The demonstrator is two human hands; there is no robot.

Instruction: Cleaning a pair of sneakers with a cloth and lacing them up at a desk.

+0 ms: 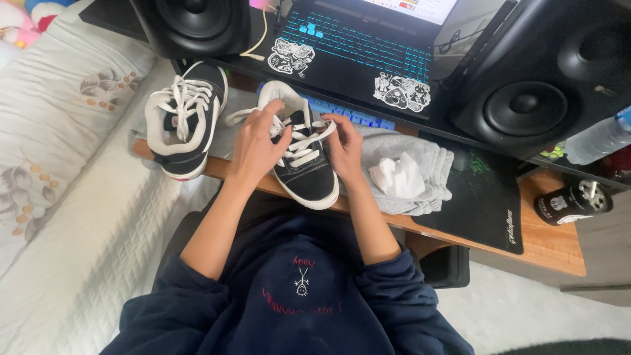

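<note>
Your left hand [255,141] rests over the tongue of the black canvas low-top shoe with white sole and flat white laces [303,158], its fingers pinching a lace near the upper eyelets, while your right hand [343,146] grips the other lace end on the opposite side; both are closed on lace, not loose. The shoe sits at the front edge of the wooden bench [552,246], toe toward you, lying partly on a crumpled grey fabric garment [411,164]. To lace it well, keep each flat lace untwisted as it passes an eyelet, draw both sides with even tension, and steady the shoe so it does not slip off the edge. Just to its left stands the matching second black and white shoe [184,121], already laced. A wadded white cloth [397,176] lies on the grey fabric. As for containers, a dark cylindrical can [572,202] stands at the right; its contents cannot be seen. A clear plastic bottle [601,138] lies behind it.
</note>
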